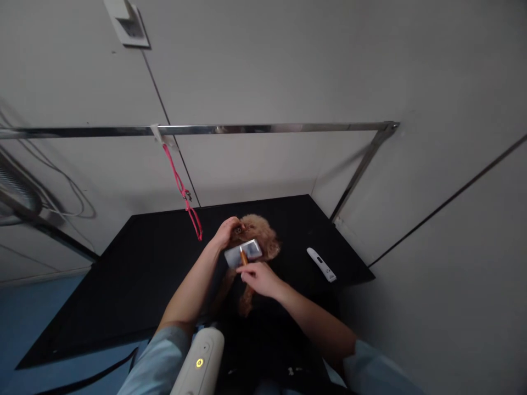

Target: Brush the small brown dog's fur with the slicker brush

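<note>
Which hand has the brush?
The right hand holds the brush; the left hand has no brush and touches the curly brown dog.

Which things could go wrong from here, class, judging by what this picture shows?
The brush in the right hand is close to the dog's face, so a sudden turn might scrape near the eye.
The pink loop hangs apart from the dog; if the left hand slips, it might jump down.
The white clipper lies near the table's edge and could get knocked off.
</note>
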A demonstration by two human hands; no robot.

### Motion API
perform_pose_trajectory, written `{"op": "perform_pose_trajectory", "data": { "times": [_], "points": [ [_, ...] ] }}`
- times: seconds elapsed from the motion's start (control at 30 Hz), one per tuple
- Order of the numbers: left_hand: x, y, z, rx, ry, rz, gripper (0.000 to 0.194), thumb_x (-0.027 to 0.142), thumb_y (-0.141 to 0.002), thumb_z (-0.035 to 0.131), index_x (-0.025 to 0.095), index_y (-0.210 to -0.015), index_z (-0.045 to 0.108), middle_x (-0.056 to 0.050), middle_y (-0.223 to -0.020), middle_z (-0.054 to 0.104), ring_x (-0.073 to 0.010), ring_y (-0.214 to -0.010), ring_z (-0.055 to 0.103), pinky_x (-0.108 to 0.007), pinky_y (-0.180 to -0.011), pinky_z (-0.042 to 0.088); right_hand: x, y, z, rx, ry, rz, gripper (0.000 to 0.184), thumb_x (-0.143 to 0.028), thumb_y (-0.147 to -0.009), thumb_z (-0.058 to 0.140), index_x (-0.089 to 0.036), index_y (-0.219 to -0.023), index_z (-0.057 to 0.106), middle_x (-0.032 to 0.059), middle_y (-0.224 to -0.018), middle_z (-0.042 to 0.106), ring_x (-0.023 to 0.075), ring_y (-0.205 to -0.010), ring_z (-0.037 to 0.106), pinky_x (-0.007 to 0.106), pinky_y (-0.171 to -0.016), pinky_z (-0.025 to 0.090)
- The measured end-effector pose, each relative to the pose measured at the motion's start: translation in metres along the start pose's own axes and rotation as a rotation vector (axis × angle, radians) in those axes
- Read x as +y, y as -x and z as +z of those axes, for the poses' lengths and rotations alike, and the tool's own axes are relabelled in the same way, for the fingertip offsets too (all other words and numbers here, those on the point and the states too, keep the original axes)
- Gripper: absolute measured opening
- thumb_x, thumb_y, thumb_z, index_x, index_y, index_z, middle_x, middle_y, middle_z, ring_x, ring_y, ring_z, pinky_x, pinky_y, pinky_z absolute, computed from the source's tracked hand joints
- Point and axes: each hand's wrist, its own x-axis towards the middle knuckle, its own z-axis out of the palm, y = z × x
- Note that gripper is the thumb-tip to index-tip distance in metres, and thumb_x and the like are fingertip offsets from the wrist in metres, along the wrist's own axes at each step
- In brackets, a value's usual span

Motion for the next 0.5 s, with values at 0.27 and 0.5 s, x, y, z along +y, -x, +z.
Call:
{"op": "perform_pose_trajectory", "data": {
  "times": [0.27, 0.5],
  "points": [
    [0.004, -0.004, 0.006, -0.071, 0.063, -0.094, 0.010, 0.023, -0.062, 0.063, 0.017, -0.056, 0.059, -0.004, -0.060, 0.063, -0.0155, -0.057, 0.055, -0.026, -0.057, 0.043, 0.010, -0.003, 0.012, -0.102, -0.198, 0.149, 0.032, -0.020, -0.085, 0.047, -0.018, -0.108, 0.070, 0.0029, -0.076, 0.074, 0.0135, -0.064, 0.067, 0.022, -0.061, 0.050],
    [0.003, -0.006, 0.005, -0.003, 0.117, -0.152, 0.010, 0.022, -0.060, 0.062, 0.017, -0.056, 0.055, -0.003, -0.058, 0.060, -0.0129, -0.050, 0.051, -0.025, -0.050, 0.040, 0.009, -0.004, 0.000, 0.008, -0.152, 0.162, 0.028, -0.020, -0.084, 0.051, -0.018, -0.104, 0.071, 0.0030, -0.075, 0.072, 0.0144, -0.070, 0.067, 0.023, -0.067, 0.051]
  ]
}}
